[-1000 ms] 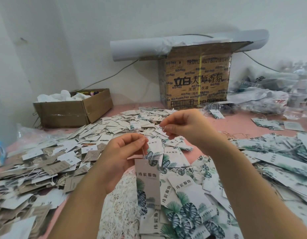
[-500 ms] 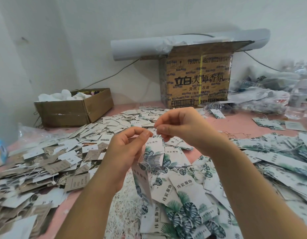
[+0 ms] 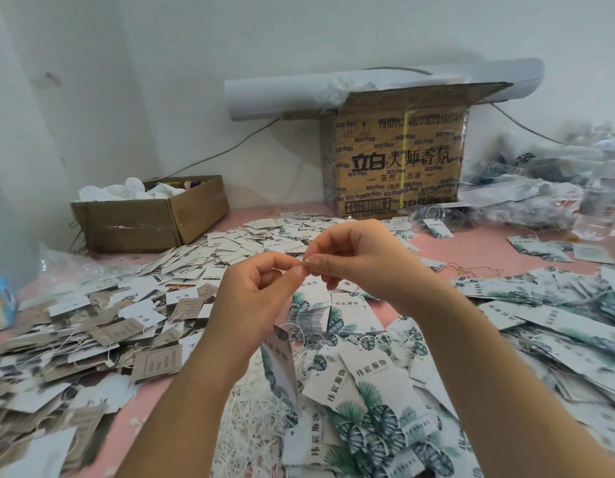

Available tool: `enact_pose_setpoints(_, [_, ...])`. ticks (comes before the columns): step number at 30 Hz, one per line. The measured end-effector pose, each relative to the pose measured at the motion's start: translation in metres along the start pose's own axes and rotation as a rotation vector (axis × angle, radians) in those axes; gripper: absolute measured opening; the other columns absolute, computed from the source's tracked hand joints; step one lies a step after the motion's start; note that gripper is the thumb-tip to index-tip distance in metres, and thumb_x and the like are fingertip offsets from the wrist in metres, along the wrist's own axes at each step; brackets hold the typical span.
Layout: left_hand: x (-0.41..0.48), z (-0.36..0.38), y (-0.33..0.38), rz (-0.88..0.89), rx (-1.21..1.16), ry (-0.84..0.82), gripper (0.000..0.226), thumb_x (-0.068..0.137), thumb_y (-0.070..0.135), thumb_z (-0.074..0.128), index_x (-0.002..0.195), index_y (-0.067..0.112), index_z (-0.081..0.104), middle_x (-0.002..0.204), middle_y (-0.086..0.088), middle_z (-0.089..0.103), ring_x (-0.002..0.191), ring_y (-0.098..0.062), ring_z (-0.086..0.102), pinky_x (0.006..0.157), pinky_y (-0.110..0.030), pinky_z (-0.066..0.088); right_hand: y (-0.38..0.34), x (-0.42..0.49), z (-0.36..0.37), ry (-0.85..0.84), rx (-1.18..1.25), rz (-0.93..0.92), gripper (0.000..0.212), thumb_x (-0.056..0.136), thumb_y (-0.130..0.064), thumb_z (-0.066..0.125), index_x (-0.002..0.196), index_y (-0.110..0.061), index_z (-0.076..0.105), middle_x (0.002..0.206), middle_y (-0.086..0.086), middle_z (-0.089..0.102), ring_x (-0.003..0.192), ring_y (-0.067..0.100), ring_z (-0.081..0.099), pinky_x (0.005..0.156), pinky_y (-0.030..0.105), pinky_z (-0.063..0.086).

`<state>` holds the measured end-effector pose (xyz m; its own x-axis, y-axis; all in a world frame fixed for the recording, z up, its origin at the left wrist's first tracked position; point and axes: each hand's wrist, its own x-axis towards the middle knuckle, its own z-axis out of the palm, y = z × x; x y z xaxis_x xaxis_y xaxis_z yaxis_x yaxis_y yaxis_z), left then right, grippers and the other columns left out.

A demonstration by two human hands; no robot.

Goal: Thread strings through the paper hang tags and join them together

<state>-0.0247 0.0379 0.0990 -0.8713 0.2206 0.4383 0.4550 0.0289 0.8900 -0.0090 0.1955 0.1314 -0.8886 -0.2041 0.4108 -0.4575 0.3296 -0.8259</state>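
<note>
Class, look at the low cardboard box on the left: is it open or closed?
Open. The low cardboard box shows no flaps over its top; crumpled white material pokes out above its rim.

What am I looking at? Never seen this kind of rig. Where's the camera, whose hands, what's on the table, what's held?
There is no machine here. A person works with bare hands, and the one picture comes from a wide-angle camera worn on their head, looking forward and down.

The left hand and right hand meet at the fingertips. Both pinch a thin white string, mostly hidden by the fingers. A hanging tag dangles below the left hand, apparently on that string.

On the pink table lie:
- a heap of leaf-print tags in front and to the right
- brown and white tags on the left
- loose strings near the wrists

At the back stand a tall printed carton and a low open box.
</note>
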Motion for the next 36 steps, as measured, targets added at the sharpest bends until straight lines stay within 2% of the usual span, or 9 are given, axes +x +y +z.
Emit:
enact_pose_setpoints(5, [-0.0007, -0.0015, 0.0002, 0.018, 0.048, -0.014, 0.009, 0.084, 0.019, 0.066, 0.078, 0.015, 0.070, 0.053, -0.006, 0.038, 0.043, -0.008, 0.029, 0.041, -0.014, 0.029, -0.0012, -0.0010, 0.0006, -0.009, -0.021, 0.007, 0.014, 0.082, -0.005, 0.066, 0.073, -0.016, 0.066, 0.055, -0.011, 0.063, 0.052, 0.002, 0.056, 0.056, 0.018, 0.051])
enact_pose_setpoints(7, [-0.0004, -0.0015, -0.0008, 0.030, 0.067, -0.020, 0.008, 0.084, 0.019, 0.066, 0.078, 0.015, 0.070, 0.053, -0.006, 0.037, 0.043, -0.008, 0.028, 0.041, -0.014, 0.028, -0.0020, -0.0016, 0.0002, -0.023, -0.027, 0.013, 0.014, 0.082, -0.005, 0.066, 0.073, -0.016, 0.067, 0.056, -0.010, 0.064, 0.052, 0.002, 0.056, 0.056, 0.017, 0.051])
enact_pose_setpoints(10, [0.0000, -0.0018, -0.0020, 0.051, 0.085, -0.030, 0.009, 0.083, 0.020, 0.067, 0.076, 0.015, 0.070, 0.046, 0.005, 0.035, 0.042, -0.006, 0.028, 0.041, -0.013, 0.028, -0.0008, -0.0010, 0.0006, 0.010, 0.010, 0.008, 0.016, 0.080, -0.002, 0.068, 0.072, -0.016, 0.069, 0.055, -0.008, 0.064, 0.050, 0.003, 0.054, 0.053, 0.016, 0.049])
enact_pose_setpoints(15, [-0.0007, -0.0013, -0.0004, 0.081, 0.109, -0.055, 0.014, 0.080, 0.022, 0.069, 0.067, 0.017, 0.068, 0.047, 0.004, 0.044, 0.045, -0.005, 0.035, 0.044, -0.012, 0.032, 0.0031, 0.0024, 0.0087, 0.072, 0.060, -0.004, 0.022, 0.078, 0.003, 0.067, 0.070, -0.017, 0.071, 0.059, 0.000, 0.065, 0.053, 0.008, 0.055, 0.055, 0.018, 0.050])
enact_pose_setpoints(19, [-0.0011, -0.0011, 0.0010, 0.113, 0.128, -0.040, 0.009, 0.082, 0.023, 0.066, 0.075, 0.019, 0.070, 0.060, -0.014, 0.053, 0.049, -0.008, 0.038, 0.045, -0.015, 0.033, 0.0033, 0.0025, 0.0055, 0.077, 0.120, 0.005, 0.021, 0.082, 0.003, 0.063, 0.071, -0.014, 0.069, 0.055, -0.005, 0.063, 0.052, 0.005, 0.055, 0.054, 0.017, 0.050])
enact_pose_setpoints(24, [-0.0011, -0.0004, -0.0007, 0.109, 0.092, -0.002, 0.009, 0.085, 0.022, 0.064, 0.076, 0.020, 0.067, 0.051, -0.005, 0.039, 0.041, -0.006, 0.028, 0.041, -0.014, 0.027, 0.0025, 0.0018, 0.0043, 0.077, 0.181, 0.028, 0.017, 0.084, -0.001, 0.061, 0.072, -0.012, 0.066, 0.056, -0.004, 0.060, 0.052, 0.005, 0.054, 0.056, 0.018, 0.051])
enact_pose_setpoints(28, [-0.0012, -0.0001, -0.0014, 0.095, 0.090, 0.023, 0.010, 0.085, 0.022, 0.064, 0.075, 0.020, 0.066, 0.042, 0.008, 0.040, 0.038, -0.005, 0.028, 0.039, -0.013, 0.026, 0.0024, 0.0021, 0.0031, 0.072, 0.191, 0.024, 0.014, 0.084, -0.002, 0.062, 0.074, -0.011, 0.066, 0.055, -0.007, 0.060, 0.052, 0.005, 0.054, 0.055, 0.018, 0.050])
enact_pose_setpoints(36, [-0.0021, 0.0005, 0.0006, 0.095, 0.084, 0.006, 0.009, 0.086, 0.023, 0.063, 0.079, 0.018, 0.065, 0.037, 0.009, 0.038, 0.035, -0.004, 0.025, 0.037, -0.013, 0.023, 0.0038, 0.0024, 0.0029, 0.031, 0.129, 0.002, 0.014, 0.083, -0.002, 0.064, 0.073, -0.012, 0.068, 0.058, -0.005, 0.062, 0.054, 0.005, 0.055, 0.054, 0.017, 0.049])
